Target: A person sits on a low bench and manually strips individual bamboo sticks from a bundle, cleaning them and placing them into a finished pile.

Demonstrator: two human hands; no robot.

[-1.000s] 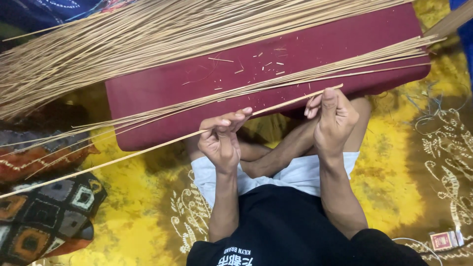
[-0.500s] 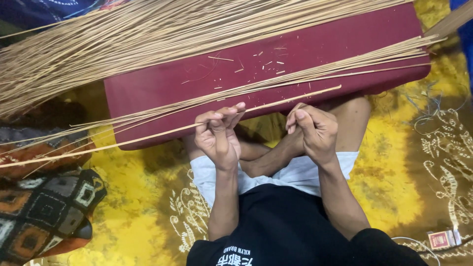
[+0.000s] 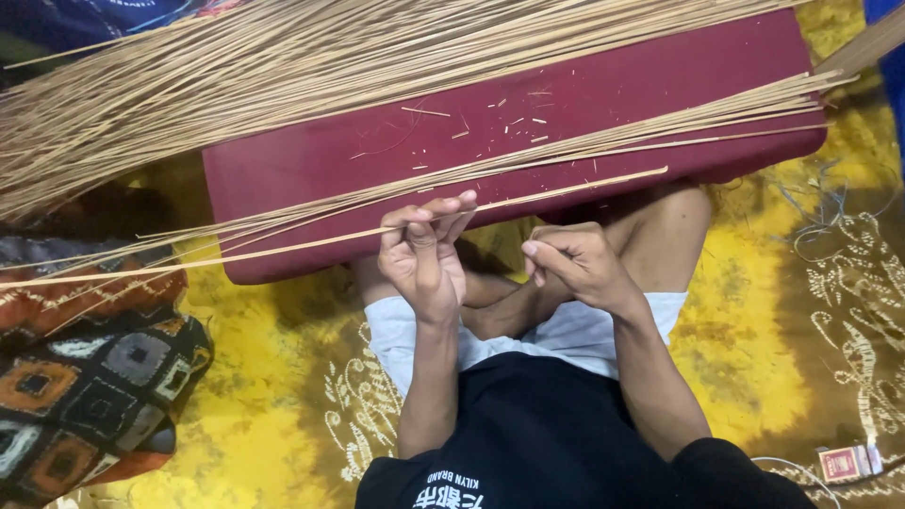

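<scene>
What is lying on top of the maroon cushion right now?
On the maroon cushion lie a thick bundle of thin sticks, a smaller row near its front edge, and scattered splinters. The cushion surface under the sticks is hidden.

Yellow patterned floor cloth beneath a patchwork cushion.

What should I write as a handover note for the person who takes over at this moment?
Left hand: pinches one long thin stick between the fingertips, over the front edge of the maroon cushion.
Right hand: curled shut near the same stick; I cannot tell if it grips anything.
A small row of sticks lies along the cushion's near side; the big pile of sticks lies across its far side.
Done: some sticks lie apart from the pile. Left: the big pile.
</scene>
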